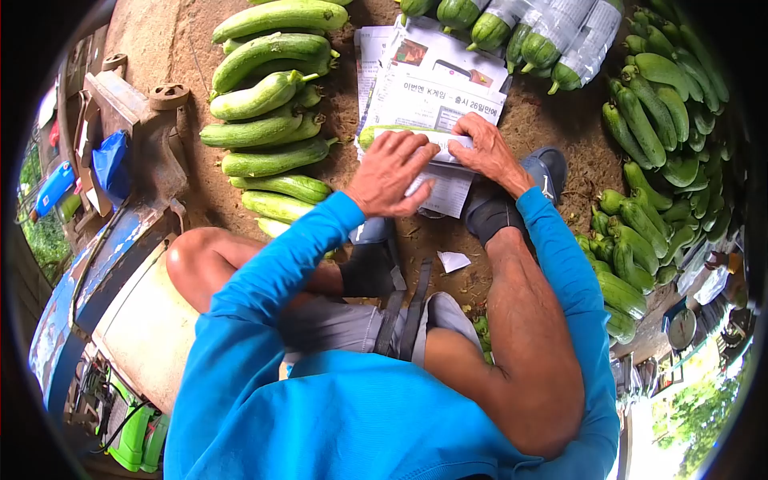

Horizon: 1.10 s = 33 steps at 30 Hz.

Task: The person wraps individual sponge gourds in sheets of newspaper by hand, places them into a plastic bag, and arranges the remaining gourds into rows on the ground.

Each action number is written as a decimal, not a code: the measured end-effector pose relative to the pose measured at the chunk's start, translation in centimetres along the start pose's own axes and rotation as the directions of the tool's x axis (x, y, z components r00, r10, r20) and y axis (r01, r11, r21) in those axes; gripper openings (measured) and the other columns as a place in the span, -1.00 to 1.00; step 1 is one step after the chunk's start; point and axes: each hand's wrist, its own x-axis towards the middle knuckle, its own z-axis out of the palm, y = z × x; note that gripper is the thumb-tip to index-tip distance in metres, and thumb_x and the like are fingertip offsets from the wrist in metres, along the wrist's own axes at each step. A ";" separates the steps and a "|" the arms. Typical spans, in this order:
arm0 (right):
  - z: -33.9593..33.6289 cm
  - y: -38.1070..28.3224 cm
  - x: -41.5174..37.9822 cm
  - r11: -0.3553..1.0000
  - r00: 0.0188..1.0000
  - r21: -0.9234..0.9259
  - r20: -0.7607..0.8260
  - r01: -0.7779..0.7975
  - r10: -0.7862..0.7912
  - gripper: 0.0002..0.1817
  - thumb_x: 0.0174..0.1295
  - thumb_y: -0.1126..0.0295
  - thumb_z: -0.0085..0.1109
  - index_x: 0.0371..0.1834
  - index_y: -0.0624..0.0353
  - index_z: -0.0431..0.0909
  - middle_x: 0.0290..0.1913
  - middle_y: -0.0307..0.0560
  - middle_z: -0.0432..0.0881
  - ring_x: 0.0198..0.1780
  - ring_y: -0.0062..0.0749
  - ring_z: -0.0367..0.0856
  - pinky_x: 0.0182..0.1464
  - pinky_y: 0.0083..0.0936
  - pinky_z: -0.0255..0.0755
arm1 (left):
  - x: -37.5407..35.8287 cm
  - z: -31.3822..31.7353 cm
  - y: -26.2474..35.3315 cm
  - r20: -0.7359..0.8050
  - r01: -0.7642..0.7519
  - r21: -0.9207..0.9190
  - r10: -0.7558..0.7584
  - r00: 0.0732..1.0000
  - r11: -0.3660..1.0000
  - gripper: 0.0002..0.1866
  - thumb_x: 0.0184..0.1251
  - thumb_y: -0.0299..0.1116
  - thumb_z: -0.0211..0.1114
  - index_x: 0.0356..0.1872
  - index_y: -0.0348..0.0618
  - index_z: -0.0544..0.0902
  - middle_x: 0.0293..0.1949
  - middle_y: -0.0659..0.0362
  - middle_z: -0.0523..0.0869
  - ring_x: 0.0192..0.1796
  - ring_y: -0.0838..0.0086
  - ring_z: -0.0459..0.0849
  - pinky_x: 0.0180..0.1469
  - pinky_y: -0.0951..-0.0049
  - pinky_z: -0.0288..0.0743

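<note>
A long green cucumber point(369, 137) lies across a stack of newspaper sheets point(448, 92), partly rolled in a strip of printed paper point(442, 144). My left hand point(392, 172) is on the roll, fingers bent over it and the thumb below. At the roll's right end, my right hand point(488, 152) grips the paper between thumb and fingers. The palms hide much of the cucumber. Beyond the stack, several paper-wrapped cucumbers point(544, 48) lie side by side at the top right.
A row of unwrapped cucumbers point(276, 104) lies on the dirt floor to the left. A big heap of them point(652, 120) fills the right side. A paper scrap point(454, 262) is between my feet. Rusty metal machinery point(132, 120) with a blue bag point(112, 164) stands far left.
</note>
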 end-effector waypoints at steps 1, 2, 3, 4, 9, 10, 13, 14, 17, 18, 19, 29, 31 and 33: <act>0.0 0.1 0.2 1.000 1.000 -0.005 -0.003 0.006 -0.006 -0.72 0.12 0.29 0.30 -0.29 0.31 0.56 -0.26 0.13 0.57 -0.17 0.06 0.63 -0.10 -0.14 0.52 | -0.4 1.4 0.4 0.008 0.039 0.018 -0.039 0.999 0.999 -0.42 0.30 -0.13 0.29 0.29 -0.20 0.51 0.20 -0.06 0.55 0.30 0.03 0.48 0.39 0.04 0.30; -0.1 0.2 0.2 0.999 0.999 -0.002 -0.002 -0.033 0.033 -0.72 0.12 0.29 0.30 -0.30 0.32 0.55 -0.26 0.14 0.57 -0.18 0.07 0.62 -0.10 -0.14 0.51 | -0.9 2.6 0.6 0.037 0.103 0.022 -0.104 0.994 0.994 -0.37 0.34 -0.09 0.25 0.35 -0.22 0.46 0.27 -0.09 0.51 0.38 0.00 0.41 0.46 -0.03 0.20; -0.2 0.2 0.4 0.997 0.997 0.000 0.001 -0.071 0.071 -0.71 0.12 0.29 0.30 -0.32 0.32 0.53 -0.25 0.15 0.58 -0.19 0.07 0.62 -0.11 -0.13 0.51 | -1.0 3.1 0.9 0.028 0.106 0.023 -0.107 0.994 0.994 -0.37 0.34 -0.09 0.25 0.35 -0.22 0.46 0.27 -0.09 0.51 0.38 0.00 0.41 0.46 -0.03 0.20; 0.0 0.1 0.4 0.996 0.997 -0.041 0.002 -0.076 0.076 -0.73 0.15 0.30 0.28 -0.33 0.33 0.51 -0.27 0.15 0.56 -0.20 0.08 0.60 -0.10 -0.12 0.51 | -1.3 3.7 1.2 -0.010 0.145 0.037 -0.145 0.989 0.989 -0.35 0.35 -0.09 0.24 0.38 -0.22 0.44 0.31 -0.09 0.48 0.42 0.00 0.38 0.49 -0.06 0.16; 0.3 -0.6 0.1 0.992 0.990 -0.123 -0.140 -0.023 0.006 -0.77 0.20 0.35 0.27 -0.23 0.27 0.52 -0.19 0.14 0.52 -0.11 0.09 0.56 -0.01 -0.08 0.49 | -0.4 6.2 0.8 -0.107 0.234 0.066 -0.226 0.968 0.970 -0.33 0.39 -0.11 0.21 0.46 -0.18 0.38 0.41 -0.01 0.41 0.52 0.05 0.29 0.60 -0.11 -0.05; 0.0 -1.3 0.0 0.968 0.972 -0.250 -0.228 0.000 -0.058 -0.76 0.19 0.35 0.29 -0.17 0.24 0.53 -0.12 0.13 0.51 -0.04 0.10 0.54 0.04 -0.06 0.46 | 0.3 6.4 0.2 -0.136 0.228 0.069 -0.218 0.967 0.971 -0.38 0.40 -0.12 0.21 0.42 -0.15 0.40 0.36 0.02 0.46 0.49 0.08 0.32 0.57 -0.11 -0.03; -0.9 -3.0 -0.4 0.917 0.939 -0.398 -0.300 0.038 -0.169 -0.67 0.16 0.38 0.33 -0.01 0.17 0.55 0.05 0.09 0.48 0.14 0.11 0.47 0.16 -0.01 0.40 | 3.5 6.4 -2.0 -0.142 0.218 0.108 -0.202 0.969 0.970 -0.50 0.41 -0.14 0.19 0.29 -0.13 0.50 0.27 0.03 0.53 0.41 0.09 0.38 0.48 -0.10 0.07; -0.9 -3.8 -0.6 0.909 0.940 -0.414 -0.286 0.056 -0.187 -0.65 0.15 0.38 0.34 0.00 0.16 0.55 0.08 0.08 0.50 0.15 0.09 0.48 0.18 -0.02 0.40 | 5.0 6.4 -2.6 -0.206 0.209 0.154 -0.175 0.963 0.966 -0.62 0.41 -0.13 0.19 0.11 -0.11 0.56 0.18 0.05 0.57 0.33 0.11 0.42 0.38 -0.10 0.15; -0.3 -5.0 -1.2 0.901 0.960 -0.420 -0.194 0.104 -0.202 -0.38 0.11 0.40 0.31 0.32 0.24 0.47 0.22 0.13 0.50 0.27 0.05 0.49 0.35 -0.09 0.36 | 9.1 6.6 -4.6 -0.192 0.215 0.302 -0.161 0.968 0.929 -0.63 0.46 -0.03 0.10 0.03 -0.07 0.58 0.17 0.04 0.56 0.33 0.07 0.43 0.34 -0.16 0.16; -0.4 -5.3 -0.8 0.908 0.957 -0.404 -0.202 0.113 -0.209 -0.32 0.11 0.40 0.31 0.37 0.28 0.42 0.24 0.16 0.49 0.30 0.06 0.48 0.39 -0.10 0.34 | 10.1 6.6 -5.6 -0.196 0.215 0.303 -0.160 0.967 0.929 -0.63 0.46 -0.03 0.10 0.03 -0.07 0.58 0.17 0.04 0.56 0.33 0.07 0.43 0.34 -0.16 0.16; -0.5 -5.2 -0.5 0.914 0.953 -0.388 -0.211 0.121 -0.216 -0.27 0.11 0.39 0.30 0.42 0.33 0.37 0.27 0.20 0.48 0.33 0.06 0.47 0.43 -0.11 0.31 | 11.3 6.3 -6.4 -0.174 0.195 0.271 -0.152 0.973 0.943 -0.62 0.46 -0.01 0.07 0.04 -0.05 0.58 0.16 0.04 0.56 0.32 0.06 0.43 0.33 -0.17 0.17; -0.8 -0.9 4.3 0.735 0.955 -0.675 -0.175 0.062 -0.241 -0.21 0.01 0.11 0.48 0.29 0.27 0.41 0.23 0.04 0.43 0.30 -0.05 0.39 0.38 -0.10 0.27 | 8.1 3.6 -2.4 -0.489 0.180 -0.350 -0.343 0.802 0.919 -0.85 0.38 -0.50 0.16 -0.08 -0.24 0.57 -0.19 -0.07 0.60 -0.09 0.00 0.56 0.03 0.06 0.43; -1.5 -0.9 5.6 0.723 0.953 -0.688 -0.175 0.062 -0.248 -0.25 -0.04 0.06 0.51 0.17 0.22 0.45 0.11 0.00 0.46 0.16 -0.07 0.46 0.24 -0.10 0.33 | 5.3 4.8 -0.4 -0.301 0.370 -0.554 -0.593 0.746 0.746 -0.82 0.53 -0.41 0.12 0.00 -0.26 0.59 -0.15 -0.06 0.63 -0.11 0.06 0.63 -0.01 0.14 0.50; -2.3 -1.0 6.7 0.709 0.997 -0.705 -0.028 0.034 -0.076 -0.14 -0.11 0.10 0.53 0.29 0.22 0.39 0.12 0.05 0.50 0.16 -0.03 0.51 0.21 -0.11 0.37 | 3.3 7.0 -0.2 -0.044 0.467 -0.736 -0.723 0.690 0.490 -0.73 0.60 -0.28 0.08 0.06 -0.27 0.59 -0.09 -0.09 0.65 -0.03 0.03 0.64 0.08 0.13 0.50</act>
